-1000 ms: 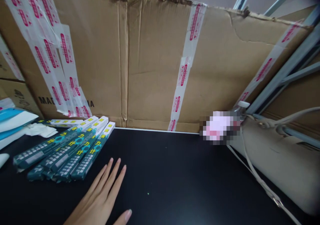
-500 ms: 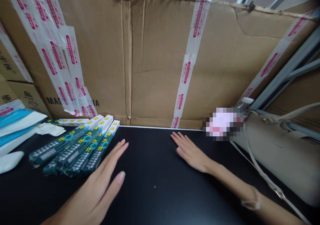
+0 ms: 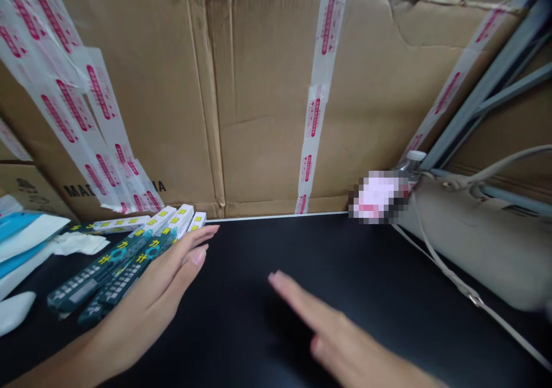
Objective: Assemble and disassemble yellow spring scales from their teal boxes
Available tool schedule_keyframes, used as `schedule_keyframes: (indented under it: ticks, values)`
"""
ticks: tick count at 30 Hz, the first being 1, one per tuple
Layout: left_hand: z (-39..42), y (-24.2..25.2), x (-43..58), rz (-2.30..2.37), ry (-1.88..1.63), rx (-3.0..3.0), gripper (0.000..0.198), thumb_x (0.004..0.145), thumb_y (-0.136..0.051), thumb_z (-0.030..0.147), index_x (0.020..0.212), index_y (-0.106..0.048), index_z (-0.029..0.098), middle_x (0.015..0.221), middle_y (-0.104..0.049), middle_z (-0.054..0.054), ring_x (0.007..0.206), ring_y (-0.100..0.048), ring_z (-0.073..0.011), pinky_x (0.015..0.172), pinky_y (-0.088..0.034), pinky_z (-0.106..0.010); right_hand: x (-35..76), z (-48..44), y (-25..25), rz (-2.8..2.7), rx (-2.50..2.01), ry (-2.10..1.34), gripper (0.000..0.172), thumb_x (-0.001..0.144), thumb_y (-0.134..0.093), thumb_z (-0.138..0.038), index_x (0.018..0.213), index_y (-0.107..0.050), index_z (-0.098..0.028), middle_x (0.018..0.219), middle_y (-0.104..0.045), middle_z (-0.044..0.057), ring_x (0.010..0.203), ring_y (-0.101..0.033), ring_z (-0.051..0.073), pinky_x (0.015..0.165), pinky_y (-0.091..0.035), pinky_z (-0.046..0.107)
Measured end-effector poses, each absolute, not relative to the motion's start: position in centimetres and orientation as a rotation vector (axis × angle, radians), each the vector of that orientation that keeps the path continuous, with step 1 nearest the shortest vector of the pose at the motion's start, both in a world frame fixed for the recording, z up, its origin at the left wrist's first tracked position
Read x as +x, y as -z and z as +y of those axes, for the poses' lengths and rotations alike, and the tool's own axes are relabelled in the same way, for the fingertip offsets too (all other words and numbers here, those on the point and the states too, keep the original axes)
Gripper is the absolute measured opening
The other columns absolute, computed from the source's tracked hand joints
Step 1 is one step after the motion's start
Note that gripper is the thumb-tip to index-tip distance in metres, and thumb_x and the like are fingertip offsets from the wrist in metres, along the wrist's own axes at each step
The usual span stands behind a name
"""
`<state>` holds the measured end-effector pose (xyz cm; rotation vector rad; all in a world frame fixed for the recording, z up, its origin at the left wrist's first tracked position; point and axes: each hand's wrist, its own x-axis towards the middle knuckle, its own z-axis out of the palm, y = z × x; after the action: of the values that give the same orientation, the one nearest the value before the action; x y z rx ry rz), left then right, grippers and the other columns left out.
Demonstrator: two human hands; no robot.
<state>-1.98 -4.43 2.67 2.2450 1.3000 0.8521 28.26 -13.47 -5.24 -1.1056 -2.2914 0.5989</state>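
Several long teal and white boxes with yellow print (image 3: 125, 254) lie side by side on the black table (image 3: 366, 284) at the left. My left hand (image 3: 159, 287) rests open against their right side, fingers stretched out and covering the nearest box. My right hand (image 3: 332, 336) hovers open and flat over the middle of the table, fingers pointing left, holding nothing.
A large taped cardboard sheet (image 3: 259, 100) stands along the table's far edge. Blue and white packets (image 3: 21, 238) and a white object (image 3: 15, 310) lie at the far left. A beige bag (image 3: 470, 238) with a strap sits at the right, beside a metal frame (image 3: 487, 83).
My left hand has slid forward against the boxes. My right hand has pulled back from the far edge toward the table's middle and swung leftward.
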Motion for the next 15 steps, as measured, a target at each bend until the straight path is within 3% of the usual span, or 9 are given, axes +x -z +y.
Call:
schedule_keyframes:
  ticks: [3, 5, 9, 12, 15]
  values:
    - [-4.2, -4.3, -1.4, 1.266, -0.866, 2.266, 0.052, 0.102, -0.032, 0.064, 0.139, -0.057, 0.037, 0.147, -0.060, 0.003, 0.139, -0.054, -0.0276, 0.114, -0.048, -0.048, 34.3, -11.8, 5.1, -2.204, -1.587, -0.330, 0.060, 0.110, -0.023, -0.047, 0.165, -0.006, -0.028, 0.172, -0.014, 0.002, 0.156, -0.011, 0.025, 0.125, -0.017, 0.051]
    - [-4.1, -5.2, -0.7, 1.233, -0.885, 2.251, 0.053, 0.102, -0.031, 0.065, 0.135, -0.059, 0.035, 0.144, -0.062, 0.001, 0.137, -0.056, -0.0272, 0.109, -0.054, -0.044, 37.0, -11.0, 6.0, -2.206, -1.679, -0.285, 0.065, 0.109, -0.026, -0.051, 0.164, -0.005, -0.025, 0.172, -0.011, 0.007, 0.157, -0.004, 0.032, 0.124, -0.009, 0.061]
    - [-4.4, -6.6, 1.0, 1.229, -0.915, 2.237, 0.050, 0.103, -0.030, 0.062, 0.133, -0.058, 0.034, 0.142, -0.062, 0.000, 0.138, -0.054, -0.0283, 0.116, -0.046, -0.049, 38.3, -10.5, 7.4, -2.376, -1.661, -0.279, 0.069, 0.106, -0.036, -0.057, 0.164, -0.011, -0.031, 0.172, -0.014, 0.007, 0.156, -0.005, 0.038, 0.121, -0.010, 0.069]
    - [-4.9, -6.8, 2.4, 1.272, -0.895, 2.243, 0.043, 0.105, -0.031, 0.056, 0.138, -0.052, 0.039, 0.148, -0.056, 0.003, 0.142, -0.047, -0.0277, 0.123, -0.033, -0.054, 37.3, -10.5, 7.2, -2.544, -1.540, -0.284, 0.080, 0.101, -0.042, -0.064, 0.164, -0.006, -0.030, 0.172, -0.006, 0.008, 0.156, -0.001, 0.040, 0.121, -0.010, 0.070]
    - [-5.4, -6.4, 3.7, 1.319, -0.970, 2.229, 0.039, 0.105, -0.034, 0.055, 0.136, -0.053, 0.042, 0.146, -0.058, 0.005, 0.140, -0.049, -0.0277, 0.121, -0.037, -0.050, 36.3, -10.3, 6.5, -2.693, -1.434, -0.253, 0.089, 0.100, -0.044, -0.065, 0.165, -0.001, -0.021, 0.171, 0.000, 0.017, 0.153, 0.004, 0.045, 0.117, -0.014, 0.074]
